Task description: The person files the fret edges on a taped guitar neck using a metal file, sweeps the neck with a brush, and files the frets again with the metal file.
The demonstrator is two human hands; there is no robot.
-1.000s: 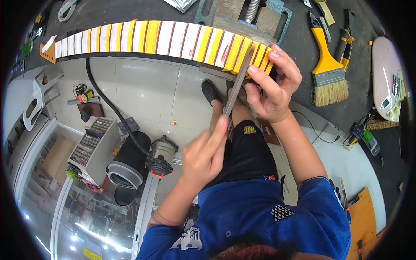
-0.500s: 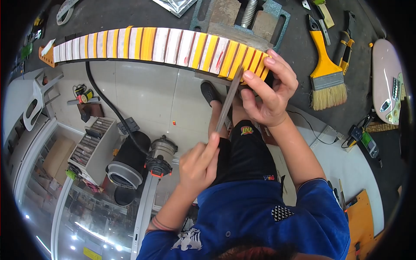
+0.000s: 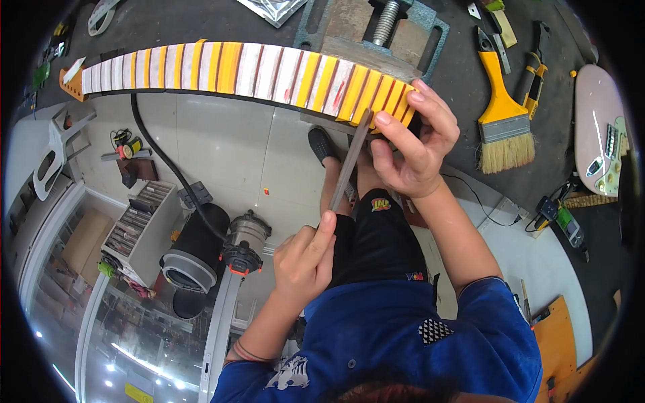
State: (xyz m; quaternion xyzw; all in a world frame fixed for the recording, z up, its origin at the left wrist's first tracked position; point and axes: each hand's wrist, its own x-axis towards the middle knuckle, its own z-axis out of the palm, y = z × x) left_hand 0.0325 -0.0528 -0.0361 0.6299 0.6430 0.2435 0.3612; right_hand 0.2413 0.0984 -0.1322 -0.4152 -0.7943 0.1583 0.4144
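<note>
A long guitar neck (image 3: 262, 72), its face covered in white and yellow tape strips between dark fret lines, runs from the upper left to the vise. My left hand (image 3: 304, 262) grips a thin metal file (image 3: 349, 164), index finger stretched along it. The file's far tip touches the neck's near edge among the yellow strips. At the neck's right end, my right hand (image 3: 420, 141) has its fingertips on the yellow strips and edge, close beside the file tip. Its thumb is lower, below the edge.
Behind the neck's right part is a metal vise (image 3: 403, 40). A wide yellow brush (image 3: 504, 107), a yellow-black cutter (image 3: 534, 80) and a pale guitar body (image 3: 598, 127) lie to the right. A vacuum-like machine (image 3: 245, 242) stands on the floor.
The neck and vise appear lower in view than a second ago. My left hand and the file have drawn back down and left, so the file tip is now at the neck's near edge.
</note>
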